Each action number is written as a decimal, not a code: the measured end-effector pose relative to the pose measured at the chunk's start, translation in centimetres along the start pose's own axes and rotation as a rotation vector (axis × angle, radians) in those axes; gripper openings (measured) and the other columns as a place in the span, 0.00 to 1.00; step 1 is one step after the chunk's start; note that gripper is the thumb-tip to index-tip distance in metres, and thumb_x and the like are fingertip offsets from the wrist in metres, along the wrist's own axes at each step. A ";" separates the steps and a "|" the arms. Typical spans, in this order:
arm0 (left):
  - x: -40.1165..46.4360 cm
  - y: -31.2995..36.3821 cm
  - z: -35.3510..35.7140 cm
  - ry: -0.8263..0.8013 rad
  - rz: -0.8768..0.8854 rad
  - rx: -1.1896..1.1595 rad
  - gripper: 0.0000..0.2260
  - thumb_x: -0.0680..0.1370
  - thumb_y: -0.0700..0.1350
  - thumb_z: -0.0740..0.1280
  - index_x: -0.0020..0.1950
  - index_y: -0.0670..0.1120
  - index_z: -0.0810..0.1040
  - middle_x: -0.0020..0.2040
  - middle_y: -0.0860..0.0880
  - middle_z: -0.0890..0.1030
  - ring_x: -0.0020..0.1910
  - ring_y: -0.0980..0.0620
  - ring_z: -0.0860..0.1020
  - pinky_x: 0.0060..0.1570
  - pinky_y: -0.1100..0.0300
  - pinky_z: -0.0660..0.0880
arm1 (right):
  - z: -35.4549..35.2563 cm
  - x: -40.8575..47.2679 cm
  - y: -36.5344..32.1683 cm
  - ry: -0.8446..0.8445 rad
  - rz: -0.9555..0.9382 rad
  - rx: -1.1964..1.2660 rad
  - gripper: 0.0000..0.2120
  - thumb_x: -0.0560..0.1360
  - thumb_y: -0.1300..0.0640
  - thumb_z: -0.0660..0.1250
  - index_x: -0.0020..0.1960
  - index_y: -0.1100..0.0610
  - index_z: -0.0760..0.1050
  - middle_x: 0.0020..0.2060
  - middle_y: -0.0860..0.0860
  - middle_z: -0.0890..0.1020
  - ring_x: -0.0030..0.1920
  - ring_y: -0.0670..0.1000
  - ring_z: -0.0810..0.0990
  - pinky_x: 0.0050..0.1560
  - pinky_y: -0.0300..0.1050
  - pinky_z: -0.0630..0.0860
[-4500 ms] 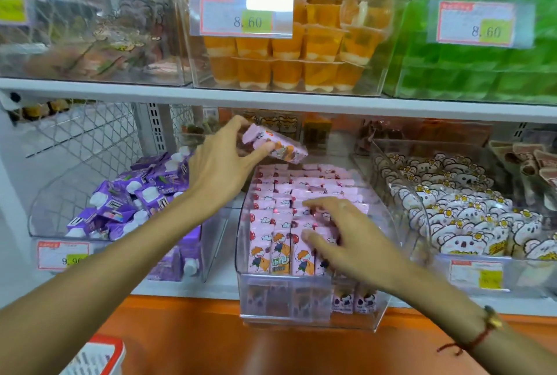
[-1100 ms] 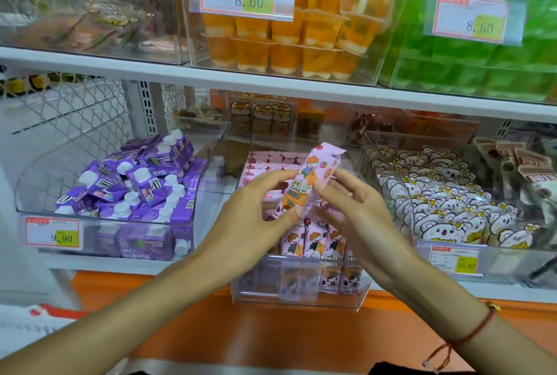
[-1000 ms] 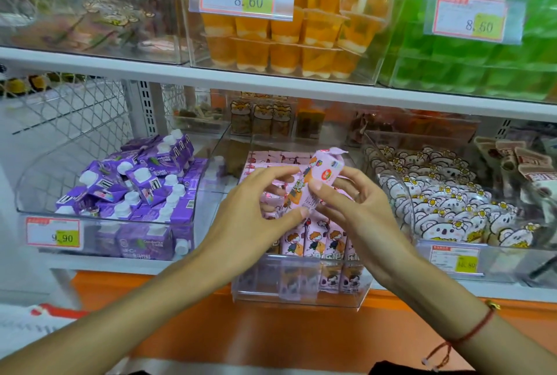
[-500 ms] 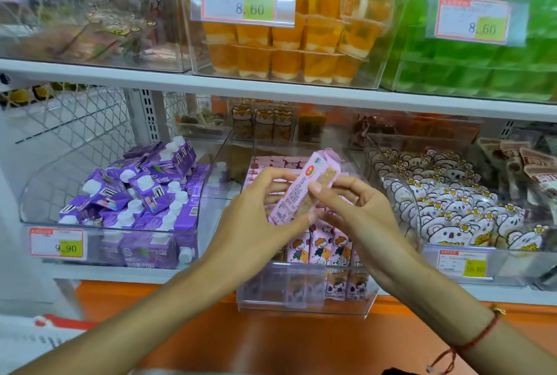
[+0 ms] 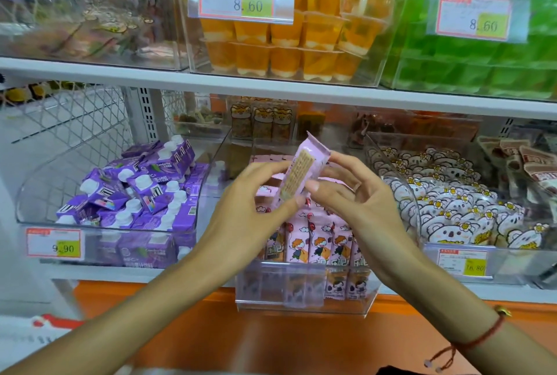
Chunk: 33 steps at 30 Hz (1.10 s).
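A small pink snack packet [image 5: 303, 171] is held tilted above a clear bin [image 5: 301, 299] filled with rows of the same pink packets [image 5: 319, 243]. My left hand [image 5: 250, 215] pinches the packet's lower end between thumb and fingers. My right hand [image 5: 358, 197] pinches its side with thumb and fingertips. The packet's printed text panel faces me. Both hands hover over the front half of the bin, hiding the packets behind them.
A bin of purple drink cartons [image 5: 135, 194] stands to the left, a bin of koala-print packs [image 5: 452, 209] to the right. The upper shelf [image 5: 271, 85] carries bins of orange jelly cups [image 5: 286, 52] and green packs [image 5: 482, 67]. Price tags hang on the bin fronts.
Earlier my left hand lifted the packet from the bin while my right rested on the rows. Both hands then took it, and over the last second turned it until its text panel faced me.
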<state>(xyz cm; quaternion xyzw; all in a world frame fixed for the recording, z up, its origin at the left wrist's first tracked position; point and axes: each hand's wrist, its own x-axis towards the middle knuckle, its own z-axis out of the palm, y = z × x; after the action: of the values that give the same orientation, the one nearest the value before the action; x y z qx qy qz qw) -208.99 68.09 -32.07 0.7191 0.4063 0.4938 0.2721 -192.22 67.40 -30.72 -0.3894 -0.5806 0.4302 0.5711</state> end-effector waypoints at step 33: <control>0.6 0.9 -0.6 -0.056 -0.535 -0.578 0.15 0.77 0.46 0.68 0.63 0.46 0.75 0.51 0.50 0.85 0.46 0.56 0.84 0.43 0.61 0.81 | -1.1 -0.5 0.5 -0.174 0.150 -0.119 0.21 0.69 0.44 0.69 0.60 0.46 0.76 0.49 0.50 0.84 0.47 0.48 0.83 0.50 0.41 0.79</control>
<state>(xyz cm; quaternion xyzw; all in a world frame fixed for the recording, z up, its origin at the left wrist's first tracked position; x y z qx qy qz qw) -209.11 68.15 -30.85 0.4948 0.4161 0.4798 0.5932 -191.15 67.15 -31.41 -0.4263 -0.6217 0.4688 0.4605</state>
